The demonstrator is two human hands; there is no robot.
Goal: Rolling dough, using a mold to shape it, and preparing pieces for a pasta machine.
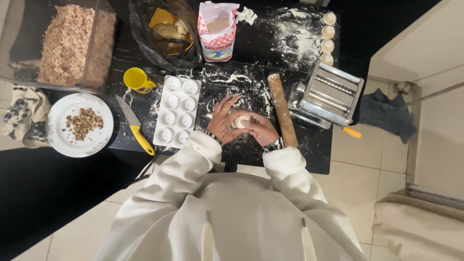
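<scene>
Fingers (231, 104) of your left hand (223, 123) were spread and curved over the small round pale dough ball (240, 121), which sat between both palms above the floury black table (251, 87), while your right hand (262, 129) cupped it closed from the right, equally near.

My left hand (223, 122) & right hand (261, 129) meet around a dough ball (240, 121) on the table (241, 150). Mould tray (177, 111) just left of my hands; knife (134, 124), cup (137, 79) & plate (80, 124) further left. Rolling pin (282, 110) just right of my hands, pasta machine (327, 95) beyond it. Flour bag (218, 31) behind, w/ four dough pieces (328, 38) in a row at back right.
</scene>
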